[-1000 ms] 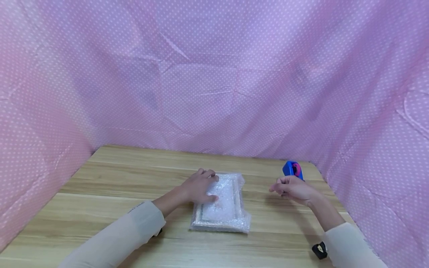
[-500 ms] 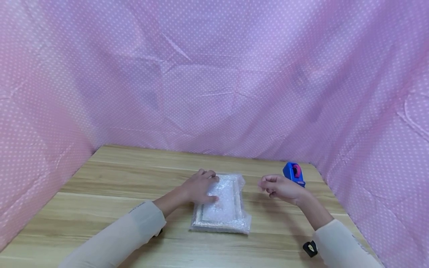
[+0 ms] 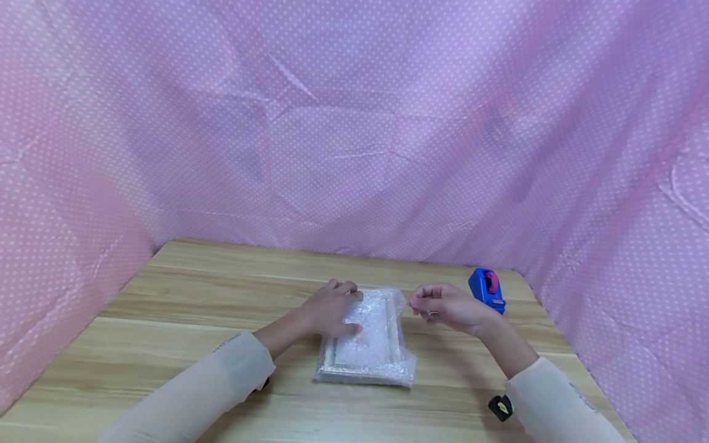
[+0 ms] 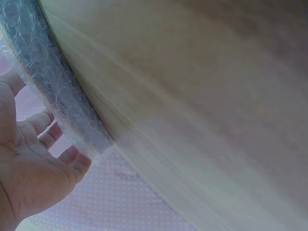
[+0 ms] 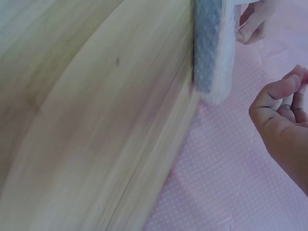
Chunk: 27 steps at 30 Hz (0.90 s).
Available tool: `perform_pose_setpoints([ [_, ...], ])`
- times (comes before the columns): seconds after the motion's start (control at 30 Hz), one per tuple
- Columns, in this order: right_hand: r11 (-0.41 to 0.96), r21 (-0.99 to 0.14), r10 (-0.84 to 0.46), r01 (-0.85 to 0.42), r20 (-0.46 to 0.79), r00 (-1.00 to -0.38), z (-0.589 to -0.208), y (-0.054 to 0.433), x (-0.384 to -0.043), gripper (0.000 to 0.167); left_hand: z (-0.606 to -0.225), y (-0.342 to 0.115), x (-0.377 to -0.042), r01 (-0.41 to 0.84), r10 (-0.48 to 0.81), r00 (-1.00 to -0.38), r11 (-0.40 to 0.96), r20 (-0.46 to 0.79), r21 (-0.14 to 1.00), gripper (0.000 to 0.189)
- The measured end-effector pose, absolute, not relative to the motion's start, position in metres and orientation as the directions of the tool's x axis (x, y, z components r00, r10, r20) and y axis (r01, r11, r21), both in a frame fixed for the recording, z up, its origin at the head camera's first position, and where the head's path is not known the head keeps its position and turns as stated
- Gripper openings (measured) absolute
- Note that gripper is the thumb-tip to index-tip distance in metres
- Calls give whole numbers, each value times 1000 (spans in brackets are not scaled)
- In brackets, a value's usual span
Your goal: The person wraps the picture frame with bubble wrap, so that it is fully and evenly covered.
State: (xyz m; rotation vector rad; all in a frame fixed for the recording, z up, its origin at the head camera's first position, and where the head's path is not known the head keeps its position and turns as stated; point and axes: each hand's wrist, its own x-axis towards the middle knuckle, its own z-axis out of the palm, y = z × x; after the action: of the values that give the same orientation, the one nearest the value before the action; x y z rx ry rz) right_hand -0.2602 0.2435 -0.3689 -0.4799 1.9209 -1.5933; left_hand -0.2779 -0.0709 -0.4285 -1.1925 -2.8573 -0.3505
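A picture frame wrapped in bubble wrap (image 3: pixel 368 341) lies flat on the wooden table; the left wrist view shows the bubble wrap's side edge (image 4: pixel 60 79). My left hand (image 3: pixel 329 311) rests on the upper left of the package, with its fingers (image 4: pixel 45 127) spread and bent loosely. Just off the package's upper right corner hovers my right hand (image 3: pixel 451 307), thumb and forefinger brought together. They pinch what looks like a small piece of clear tape, barely visible. In the right wrist view my right hand (image 5: pixel 284 120) is partly cut off by the image edge.
A blue tape dispenser (image 3: pixel 486 290) with a pink core stands at the table's right rear. Pink dotted cloth (image 3: pixel 354 154) hangs behind and at both sides. The wooden table top (image 3: pixel 221 289) stretches to the left of the package.
My right hand has moved left, away from the tape dispenser and up to the package's right side, bringing the dispenser into full view. The left hand and the package have stayed in place.
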Motion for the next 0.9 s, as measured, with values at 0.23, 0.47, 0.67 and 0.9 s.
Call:
perform_pose_setpoints([
  [0.23, 167, -976, -628, 137, -212, -748, -368, 231, -256, 10, -429, -70, -278, 704, 698, -708, 682, 111, 197, 70],
  [0.47, 121, -969, -634, 213, -241, -735, -365, 216, -252, 13, -429, -71, -278, 705, 698, -707, 683, 113, 191, 69],
  [0.67, 143, -957, -620, 252, -285, -731, -364, 204, -250, 12, -430, -71, -279, 694, 689, -717, 690, 106, 205, 69],
  [0.9, 226, -943, -583, 246, -333, -741, -368, 195, -250, 19, -430, -71, -280, 683, 681, -726, 698, 94, 215, 69],
])
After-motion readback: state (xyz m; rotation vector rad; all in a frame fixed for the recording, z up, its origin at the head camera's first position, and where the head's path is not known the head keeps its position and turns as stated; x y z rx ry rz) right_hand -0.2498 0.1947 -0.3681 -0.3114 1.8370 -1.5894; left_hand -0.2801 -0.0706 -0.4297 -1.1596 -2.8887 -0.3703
